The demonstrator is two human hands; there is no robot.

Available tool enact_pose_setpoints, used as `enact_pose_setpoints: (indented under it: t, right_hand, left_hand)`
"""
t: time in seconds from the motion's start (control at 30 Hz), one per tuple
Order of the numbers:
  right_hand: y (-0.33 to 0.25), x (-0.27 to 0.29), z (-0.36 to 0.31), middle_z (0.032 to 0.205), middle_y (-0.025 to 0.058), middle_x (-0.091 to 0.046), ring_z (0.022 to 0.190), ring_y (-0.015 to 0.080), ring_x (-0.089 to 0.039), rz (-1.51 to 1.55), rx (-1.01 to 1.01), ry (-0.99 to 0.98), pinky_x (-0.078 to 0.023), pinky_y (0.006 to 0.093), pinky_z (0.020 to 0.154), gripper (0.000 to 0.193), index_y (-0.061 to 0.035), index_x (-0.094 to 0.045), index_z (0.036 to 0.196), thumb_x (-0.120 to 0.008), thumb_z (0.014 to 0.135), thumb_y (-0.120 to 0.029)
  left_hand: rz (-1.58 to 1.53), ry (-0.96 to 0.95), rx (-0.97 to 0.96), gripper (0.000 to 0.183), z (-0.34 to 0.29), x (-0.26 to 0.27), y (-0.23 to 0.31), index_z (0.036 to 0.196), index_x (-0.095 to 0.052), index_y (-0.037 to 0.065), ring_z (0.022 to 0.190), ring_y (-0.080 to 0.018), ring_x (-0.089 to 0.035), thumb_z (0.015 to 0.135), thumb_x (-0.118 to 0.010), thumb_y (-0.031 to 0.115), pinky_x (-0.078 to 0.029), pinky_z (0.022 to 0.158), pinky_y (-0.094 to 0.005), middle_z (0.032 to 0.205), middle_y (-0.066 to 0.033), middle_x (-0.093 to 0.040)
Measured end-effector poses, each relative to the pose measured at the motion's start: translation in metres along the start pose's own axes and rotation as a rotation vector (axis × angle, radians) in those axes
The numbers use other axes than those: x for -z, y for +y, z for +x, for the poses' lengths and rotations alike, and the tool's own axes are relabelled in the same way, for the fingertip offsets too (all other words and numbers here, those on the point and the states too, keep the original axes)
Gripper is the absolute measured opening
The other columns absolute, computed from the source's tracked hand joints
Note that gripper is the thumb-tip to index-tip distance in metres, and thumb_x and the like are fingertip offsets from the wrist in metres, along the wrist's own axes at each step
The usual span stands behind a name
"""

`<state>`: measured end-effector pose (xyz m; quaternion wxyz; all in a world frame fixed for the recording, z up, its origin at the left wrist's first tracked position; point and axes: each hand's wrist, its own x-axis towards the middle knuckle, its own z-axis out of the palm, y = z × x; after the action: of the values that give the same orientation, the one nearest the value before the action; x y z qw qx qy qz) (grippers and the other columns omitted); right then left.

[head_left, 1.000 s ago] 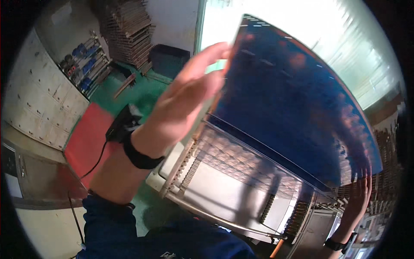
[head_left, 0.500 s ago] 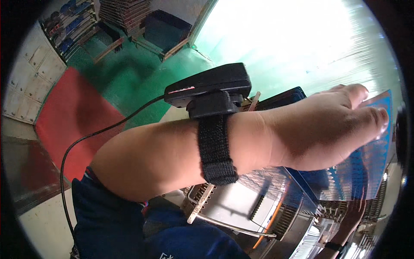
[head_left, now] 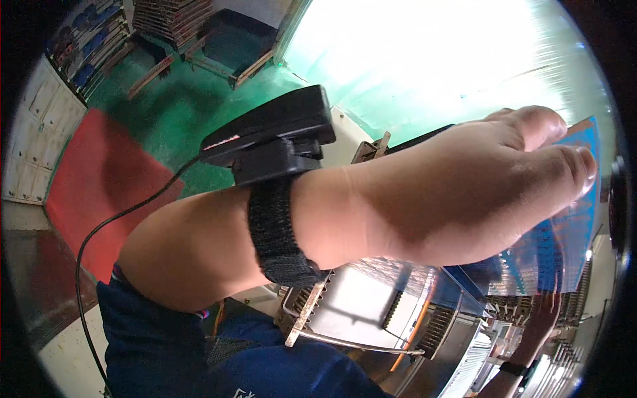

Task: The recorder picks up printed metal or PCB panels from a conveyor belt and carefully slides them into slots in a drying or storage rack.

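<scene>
My left forearm stretches across the view, a black strapped device (head_left: 272, 139) on its wrist. My left hand (head_left: 458, 189) is closed at the upper edge of a thin, glossy blue panel (head_left: 574, 225), with finger and thumb tips beside its top corner. The panel stands tilted at the right and reflects the racks. At its lower edge is my right hand (head_left: 549, 306), small in view and wearing a dark wristband; it seems to grip the panel there, though its fingers are hardly distinguishable.
Below my left arm stands a metal-framed slotted rack (head_left: 308, 308) beside a white surface (head_left: 358, 308). More slotted racks line the lower right. A red mat (head_left: 99, 192) lies on the green floor, near pale lockers (head_left: 40, 132). Stacked frames (head_left: 172, 20) stand at the back.
My left hand and forearm have come slightly left and fill more of the view. The panel has shifted a little upward in the picture, with both hands still at it.
</scene>
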<state>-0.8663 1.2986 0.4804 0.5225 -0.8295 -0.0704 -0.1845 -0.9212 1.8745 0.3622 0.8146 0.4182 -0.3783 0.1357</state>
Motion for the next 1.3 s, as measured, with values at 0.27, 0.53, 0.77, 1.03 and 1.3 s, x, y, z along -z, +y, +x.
enact_pose_setpoints:
  t: [0.27, 0.53, 0.77, 1.03, 1.3]
  right_hand:
    - [0.017, 0.007, 0.008, 0.151, 0.0116, -0.037, 0.137, 0.0263, -0.039, 0.104, -0.016, 0.021, -0.028, 0.0404, 0.117, 0.051, -0.0063, -0.031, 0.149, -0.041, 0.102, -0.021]
    - [0.016, -0.010, 0.000, 0.154, 0.0111, -0.034, 0.141, 0.0269, -0.033, 0.112, -0.058, 0.000, -0.024, 0.0439, 0.118, 0.052, -0.0077, -0.029, 0.150, -0.038, 0.102, -0.025]
    - [0.000, -0.040, -0.021, 0.157, 0.0100, -0.031, 0.144, 0.0265, -0.030, 0.138, -0.113, 0.083, -0.018, 0.0450, 0.120, 0.054, -0.0079, -0.027, 0.151, -0.037, 0.103, -0.029]
    - [0.023, -0.024, -0.037, 0.151, 0.0116, -0.040, 0.138, 0.0247, -0.039, 0.061, 0.005, -0.004, -0.030, 0.0386, 0.114, 0.055, -0.0069, -0.034, 0.150, -0.047, 0.101, -0.031]
    - [0.050, -0.004, -0.030, 0.133, 0.0139, -0.053, 0.118, 0.0192, -0.054, 0.164, 0.219, -0.326, -0.046, 0.0324, 0.099, 0.060, -0.0035, -0.033, 0.149, -0.060, 0.096, -0.012]
  left_hand:
    - [0.168, 0.134, -0.048, 0.077, 0.001, -0.022, -0.016, 0.135, -0.037, -0.018, 0.120, -0.0344, -0.053, 0.098, -0.043, 0.049, -0.042, 0.101, -0.0362, 0.123, -0.0332, -0.054]
    - [0.229, 0.169, -0.141, 0.083, -0.015, -0.030, -0.012, 0.139, -0.031, -0.017, 0.128, -0.0338, -0.046, 0.097, -0.047, 0.053, -0.037, 0.107, -0.0376, 0.134, -0.0330, -0.046]
    - [0.266, 0.299, -0.081, 0.083, -0.029, -0.035, -0.018, 0.147, -0.021, -0.010, 0.129, -0.0252, -0.044, 0.096, -0.051, 0.048, -0.035, 0.107, -0.0343, 0.138, -0.0242, -0.044]
    - [0.312, 0.495, 0.073, 0.080, -0.030, -0.063, -0.056, 0.150, -0.011, -0.009, 0.145, -0.0305, -0.025, 0.099, -0.043, 0.043, -0.017, 0.120, -0.0427, 0.155, -0.0251, -0.024]
    - [0.829, 0.751, 0.147, 0.059, -0.033, -0.082, -0.048, 0.151, -0.029, 0.008, 0.140, -0.0291, -0.035, 0.102, -0.050, 0.033, -0.028, 0.118, -0.0473, 0.153, -0.0158, -0.032]
